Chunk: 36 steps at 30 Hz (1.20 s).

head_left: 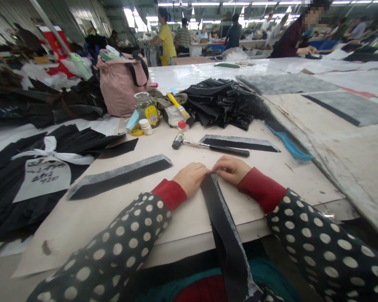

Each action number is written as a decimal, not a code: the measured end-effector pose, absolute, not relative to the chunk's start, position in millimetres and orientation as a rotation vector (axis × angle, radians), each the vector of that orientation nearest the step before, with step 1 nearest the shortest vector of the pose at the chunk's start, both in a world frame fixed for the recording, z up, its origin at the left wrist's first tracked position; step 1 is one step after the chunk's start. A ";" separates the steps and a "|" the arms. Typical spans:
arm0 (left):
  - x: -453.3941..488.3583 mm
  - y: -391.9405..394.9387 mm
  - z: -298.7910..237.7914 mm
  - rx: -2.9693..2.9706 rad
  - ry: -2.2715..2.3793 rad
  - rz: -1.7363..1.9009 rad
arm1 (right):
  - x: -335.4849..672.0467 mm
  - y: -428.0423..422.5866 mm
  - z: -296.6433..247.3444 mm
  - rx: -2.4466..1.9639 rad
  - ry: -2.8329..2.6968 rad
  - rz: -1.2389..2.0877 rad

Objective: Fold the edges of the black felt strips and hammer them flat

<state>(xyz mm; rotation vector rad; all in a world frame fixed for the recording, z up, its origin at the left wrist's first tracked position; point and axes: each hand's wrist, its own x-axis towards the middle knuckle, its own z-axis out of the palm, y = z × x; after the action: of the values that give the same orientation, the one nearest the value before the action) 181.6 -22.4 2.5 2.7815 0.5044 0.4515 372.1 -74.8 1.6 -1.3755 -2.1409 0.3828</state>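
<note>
My left hand (191,178) and my right hand (230,169) meet at the far end of a long black strip backed with grey felt (223,226). Both pinch that end with closed fingers, pressing it to the white table (91,218). The strip runs from my hands back over the table's front edge toward my lap. A small hammer (208,145) with a black handle lies just beyond my hands. One similar grey and black strip (119,176) lies to the left, another (239,143) behind the hammer.
A heap of black pieces (223,102) sits at the back, beside a glass jar (146,109), a brush (178,105) and a pink bag (121,84). A tied black bundle with a label (44,176) lies left. Grey felt sheets (349,107) lie right. Other people work far behind.
</note>
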 end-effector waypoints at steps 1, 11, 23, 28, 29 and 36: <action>181.3 -22.6 2.4 2.791 0.498 0.452 | 372.7 -74.7 1.8 -1.354 -2.186 0.339; 190.1 -30.0 17.2 3.035 0.510 0.164 | 362.9 -83.8 8.7 -1.565 -2.561 -0.115; 186.4 -29.2 10.9 3.041 0.455 0.260 | 363.7 -123.7 24.6 -1.898 -2.145 0.383; 191.0 -27.8 7.6 2.987 0.516 0.322 | 339.5 -140.1 28.3 -2.101 -2.200 0.451; 190.7 -26.3 6.5 2.955 0.539 0.350 | 336.5 -139.8 28.8 -2.124 -2.223 0.434; 181.2 -16.2 1.9 2.782 0.724 0.396 | 350.7 -120.1 48.3 -2.235 -2.545 0.261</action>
<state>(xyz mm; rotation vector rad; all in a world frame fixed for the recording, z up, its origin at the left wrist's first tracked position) 181.2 -16.2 1.9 2.7819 0.7245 0.3962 350.7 -120.1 48.3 -2.2348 -2.5450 0.2608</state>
